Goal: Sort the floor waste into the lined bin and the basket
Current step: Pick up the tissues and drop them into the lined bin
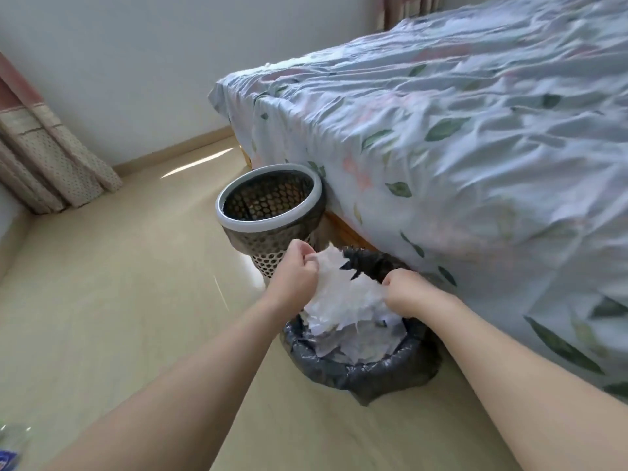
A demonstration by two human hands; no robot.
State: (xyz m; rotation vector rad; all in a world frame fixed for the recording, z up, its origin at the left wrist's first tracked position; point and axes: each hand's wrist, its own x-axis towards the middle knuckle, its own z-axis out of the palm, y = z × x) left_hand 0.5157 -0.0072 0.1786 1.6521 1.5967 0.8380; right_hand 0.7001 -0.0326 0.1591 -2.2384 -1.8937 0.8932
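A crumpled white sheet of paper or thin plastic (343,294) is held just above the lined bin (360,368), stretched between two hands. The left hand (297,275) has its fingers curled tightly round the sheet's far left edge; the right hand (406,294) pinches its right edge, knuckles up. The bin, lined with a dark grey bag, stands on the floor against the side of the bed and is heaped with more crumpled white paper (350,345). Just beyond it, to the far left, stands one basket (268,207), a perforated dark container with a pale rim, leaning against the bed's corner; what lies inside it cannot be made out.

The floor (112,300) is smooth, pale beige and glossy, with a bright streak of light near the far wall. The bed (458,147) fills the right, covered by one light blue sheet printed with green leaves and pink blooms. A dotted curtain (44,158) hangs at far left against a white wall (136,62). At the near left corner lies a clear wrapper (10,450) with a blue label, its writing unreadable.
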